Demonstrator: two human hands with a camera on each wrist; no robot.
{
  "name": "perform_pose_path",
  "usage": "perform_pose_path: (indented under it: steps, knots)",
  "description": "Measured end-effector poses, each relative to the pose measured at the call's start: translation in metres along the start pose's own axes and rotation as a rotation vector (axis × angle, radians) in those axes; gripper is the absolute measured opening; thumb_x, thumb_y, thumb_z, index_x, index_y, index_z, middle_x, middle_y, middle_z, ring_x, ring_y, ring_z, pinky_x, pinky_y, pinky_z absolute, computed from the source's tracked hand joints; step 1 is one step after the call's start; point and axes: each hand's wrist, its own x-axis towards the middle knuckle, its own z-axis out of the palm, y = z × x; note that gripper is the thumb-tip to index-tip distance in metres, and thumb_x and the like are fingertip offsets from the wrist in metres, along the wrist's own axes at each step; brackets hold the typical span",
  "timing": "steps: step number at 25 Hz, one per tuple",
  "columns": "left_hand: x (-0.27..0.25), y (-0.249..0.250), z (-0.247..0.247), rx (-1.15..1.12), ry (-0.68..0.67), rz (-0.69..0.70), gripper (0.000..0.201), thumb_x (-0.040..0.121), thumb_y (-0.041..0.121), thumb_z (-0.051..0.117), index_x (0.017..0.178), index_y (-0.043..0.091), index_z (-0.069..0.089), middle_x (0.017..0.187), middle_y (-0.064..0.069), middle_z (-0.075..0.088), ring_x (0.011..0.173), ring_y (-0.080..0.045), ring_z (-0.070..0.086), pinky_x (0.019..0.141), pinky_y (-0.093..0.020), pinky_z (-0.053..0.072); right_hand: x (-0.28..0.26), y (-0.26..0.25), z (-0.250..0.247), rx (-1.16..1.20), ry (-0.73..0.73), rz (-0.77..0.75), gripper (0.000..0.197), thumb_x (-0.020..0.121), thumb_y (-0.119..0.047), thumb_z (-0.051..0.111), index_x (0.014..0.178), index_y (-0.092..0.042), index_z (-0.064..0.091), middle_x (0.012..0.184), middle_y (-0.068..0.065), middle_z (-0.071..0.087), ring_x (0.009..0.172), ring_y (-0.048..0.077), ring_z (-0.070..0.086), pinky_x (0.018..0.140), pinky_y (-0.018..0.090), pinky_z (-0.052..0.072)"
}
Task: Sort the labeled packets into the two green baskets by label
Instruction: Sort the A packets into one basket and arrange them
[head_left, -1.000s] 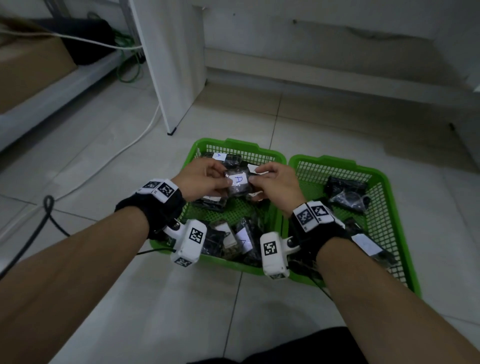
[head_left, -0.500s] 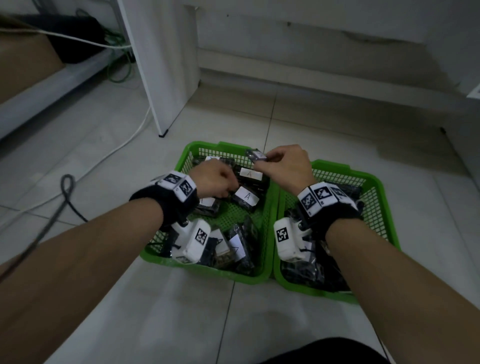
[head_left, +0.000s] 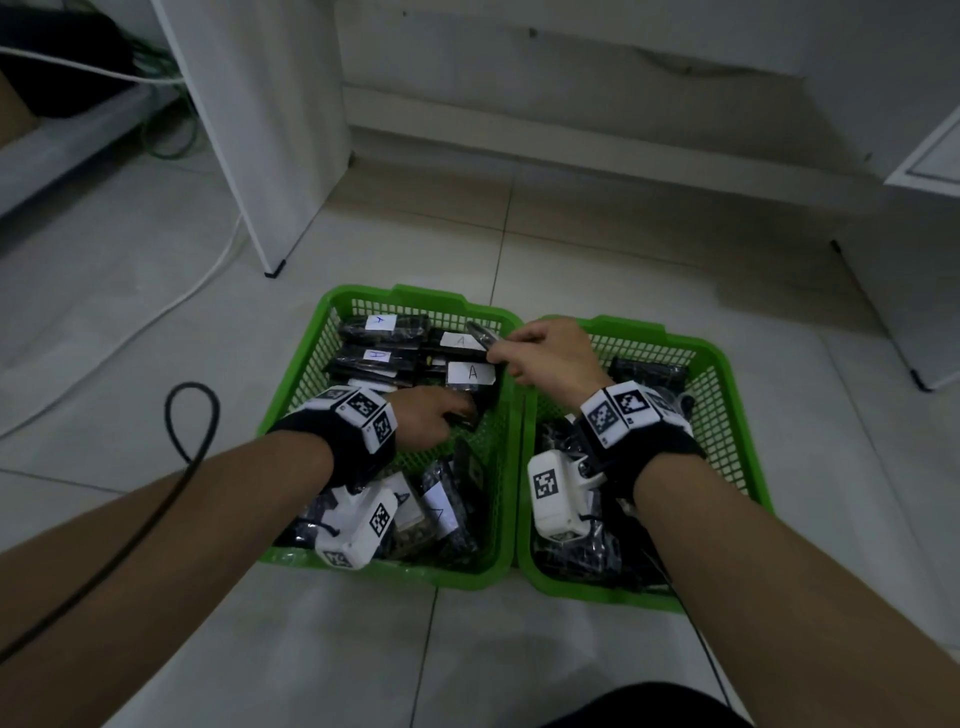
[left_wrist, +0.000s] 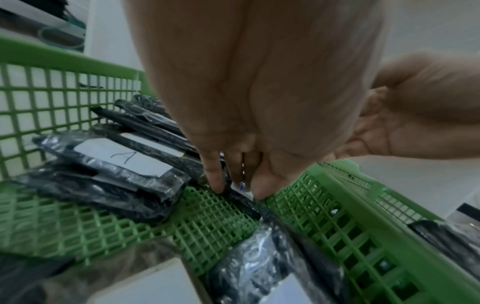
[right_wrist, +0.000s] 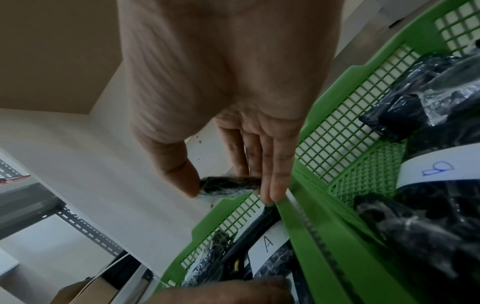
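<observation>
Two green baskets stand side by side on the floor. The left basket (head_left: 395, 297) holds several dark packets with white labels marked A (head_left: 470, 373). In the right basket (head_left: 724, 358) lie dark packets, one labelled B (right_wrist: 439, 168). My right hand (head_left: 498, 354) pinches a small dark packet (right_wrist: 228, 185) between thumb and fingers, above the rims where the baskets meet, at the far end. Its label is hidden. My left hand (head_left: 465, 414) reaches down inside the left basket; its thumb and fingers (left_wrist: 215, 183) pinch the edge of a dark packet (left_wrist: 244, 202) lying on the mesh floor.
A black cable (head_left: 192, 415) loops over the tiles to the left of the baskets. A white panel with a foot (head_left: 275, 267) and a white cord (head_left: 171, 306) are at the far left. White furniture (head_left: 930, 166) stands at the right.
A second ago both hands held one A-labelled packet together. My right hand has carried a packet off toward the baskets' far end, and my left hand has dropped into the left basket.
</observation>
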Motion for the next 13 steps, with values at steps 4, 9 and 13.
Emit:
perform_pose_path:
  steps: [4, 9, 13]
  knots:
    - [0.005, -0.009, 0.001, 0.009, 0.148, 0.075, 0.041, 0.089, 0.003, 0.049, 0.123, 0.019, 0.066, 0.133, -0.004, 0.059, 0.121, -0.021, 0.056, 0.095, -0.023, 0.041, 0.002, 0.005, -0.001, 0.030, -0.014, -0.015, 0.016, 0.068, -0.033, 0.084, 0.065, -0.026, 0.070, 0.080, -0.003, 0.077, 0.085, 0.020, 0.074, 0.084, 0.048, 0.061]
    - [0.008, -0.022, 0.004, 0.113, 0.226, 0.188, 0.032, 0.084, 0.001, 0.051, 0.104, 0.013, 0.073, 0.117, -0.003, 0.064, 0.110, -0.020, 0.060, 0.091, -0.027, 0.047, 0.007, 0.006, 0.005, 0.015, -0.005, -0.034, 0.013, 0.071, -0.034, 0.082, 0.070, -0.026, 0.072, 0.080, -0.005, 0.076, 0.083, 0.017, 0.073, 0.083, 0.045, 0.061]
    - [0.027, -0.022, -0.002, 0.353, 0.278, 0.246, 0.051, 0.086, 0.004, 0.050, 0.136, 0.013, 0.056, 0.159, -0.014, 0.025, 0.145, -0.028, 0.029, 0.115, -0.038, 0.033, 0.010, 0.011, 0.008, 0.044, 0.019, -0.017, 0.021, 0.064, -0.045, 0.077, 0.074, -0.026, 0.076, 0.078, -0.007, 0.076, 0.083, 0.015, 0.073, 0.083, 0.044, 0.062]
